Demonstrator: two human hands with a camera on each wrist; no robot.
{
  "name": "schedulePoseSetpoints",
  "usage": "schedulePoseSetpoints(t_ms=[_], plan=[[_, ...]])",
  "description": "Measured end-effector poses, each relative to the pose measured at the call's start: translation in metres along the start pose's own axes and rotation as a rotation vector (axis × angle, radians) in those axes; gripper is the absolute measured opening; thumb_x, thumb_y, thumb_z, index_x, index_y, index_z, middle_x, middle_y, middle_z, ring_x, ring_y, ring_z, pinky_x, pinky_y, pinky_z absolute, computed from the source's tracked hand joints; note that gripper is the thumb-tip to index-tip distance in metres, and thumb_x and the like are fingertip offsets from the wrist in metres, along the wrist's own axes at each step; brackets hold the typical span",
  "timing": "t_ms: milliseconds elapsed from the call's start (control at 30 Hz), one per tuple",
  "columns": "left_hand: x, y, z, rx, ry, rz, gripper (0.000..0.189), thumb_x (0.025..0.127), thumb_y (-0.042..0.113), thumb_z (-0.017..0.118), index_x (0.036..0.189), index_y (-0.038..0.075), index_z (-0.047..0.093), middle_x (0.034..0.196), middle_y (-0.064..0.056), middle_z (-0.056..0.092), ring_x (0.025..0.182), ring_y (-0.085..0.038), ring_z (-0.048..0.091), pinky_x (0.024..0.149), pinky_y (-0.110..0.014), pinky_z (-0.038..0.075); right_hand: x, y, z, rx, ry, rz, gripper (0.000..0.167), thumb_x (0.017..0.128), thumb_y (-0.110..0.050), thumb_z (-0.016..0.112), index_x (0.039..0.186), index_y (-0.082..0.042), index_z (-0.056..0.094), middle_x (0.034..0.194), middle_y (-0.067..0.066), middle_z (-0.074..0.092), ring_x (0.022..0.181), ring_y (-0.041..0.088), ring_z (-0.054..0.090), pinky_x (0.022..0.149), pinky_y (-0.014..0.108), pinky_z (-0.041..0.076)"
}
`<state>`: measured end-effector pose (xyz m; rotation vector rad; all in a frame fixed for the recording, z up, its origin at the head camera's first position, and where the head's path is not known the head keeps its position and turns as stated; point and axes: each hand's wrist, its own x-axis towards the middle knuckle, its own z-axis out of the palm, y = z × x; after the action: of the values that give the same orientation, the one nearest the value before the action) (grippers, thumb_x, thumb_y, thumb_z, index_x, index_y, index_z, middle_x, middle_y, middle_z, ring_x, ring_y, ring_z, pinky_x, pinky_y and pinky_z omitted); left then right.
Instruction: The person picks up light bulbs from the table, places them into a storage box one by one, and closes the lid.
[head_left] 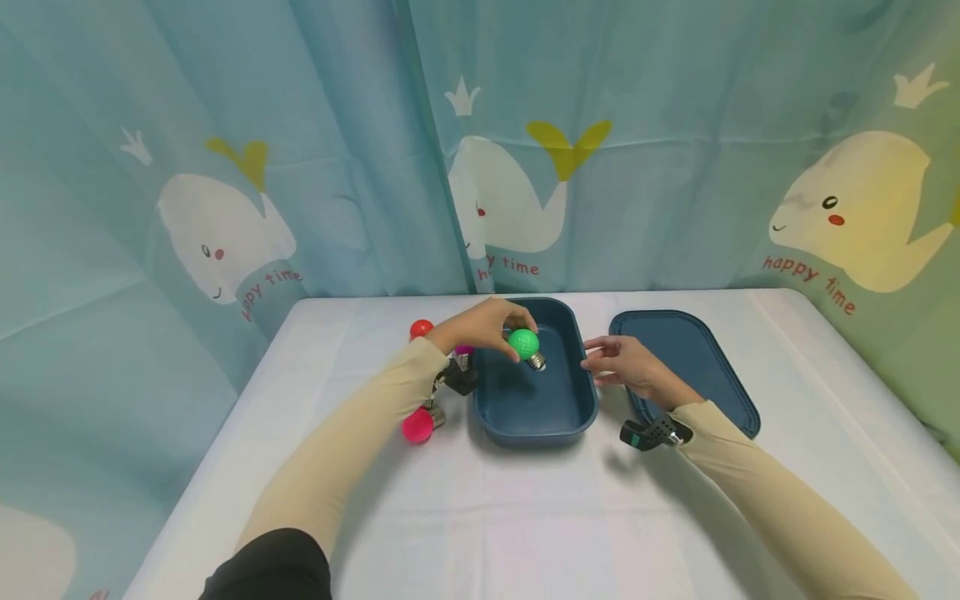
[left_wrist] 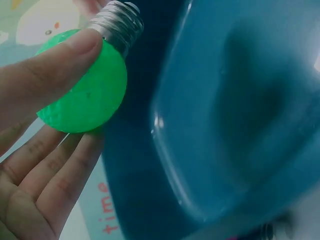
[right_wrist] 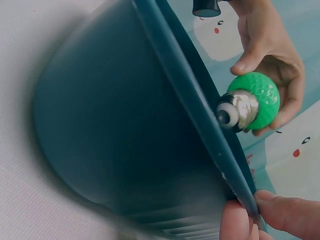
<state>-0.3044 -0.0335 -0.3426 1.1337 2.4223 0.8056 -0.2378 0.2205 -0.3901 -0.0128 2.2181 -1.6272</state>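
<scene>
My left hand (head_left: 487,323) holds a green light bulb (head_left: 522,343) by its round globe, thumb on one side and fingers on the other. The bulb is over the inside of a dark blue rectangular box (head_left: 534,412), its metal screw base (left_wrist: 117,22) tilted toward the box's right side. At the box's right edge is my right hand (head_left: 628,363), which pinches the rim (right_wrist: 195,105) between thumb (right_wrist: 287,212) and fingers, as the right wrist view shows.
Left of the box lie a red bulb (head_left: 422,327), a magenta bulb (head_left: 464,354) partly hidden by the left wrist, and a pink bulb (head_left: 417,426) nearer the front. A flat dark blue lid (head_left: 693,358) lies on the right. Behind the white table (head_left: 525,517) hangs a whale-print curtain (head_left: 660,217).
</scene>
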Motion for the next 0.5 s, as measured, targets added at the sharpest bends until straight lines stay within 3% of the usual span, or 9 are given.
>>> schedulePoseSetpoints(t_ms=[500], plan=[[0.019, 0.003, 0.029, 0.053, -0.125, 0.063, 0.042, 0.071, 0.009, 0.081, 0.109, 0.007, 0.064, 0.112, -0.008, 0.068, 0.105, -0.016, 0.063, 0.086, -0.02, 0.052, 0.001, -0.001, 0.001, -0.01, 0.009, 0.022, 0.055, 0.09, -0.01, 0.061, 0.137, 0.006, 0.038, 0.088, -0.004, 0.055, 0.078, 0.004, 0.059, 0.072, 0.022, 0.056]])
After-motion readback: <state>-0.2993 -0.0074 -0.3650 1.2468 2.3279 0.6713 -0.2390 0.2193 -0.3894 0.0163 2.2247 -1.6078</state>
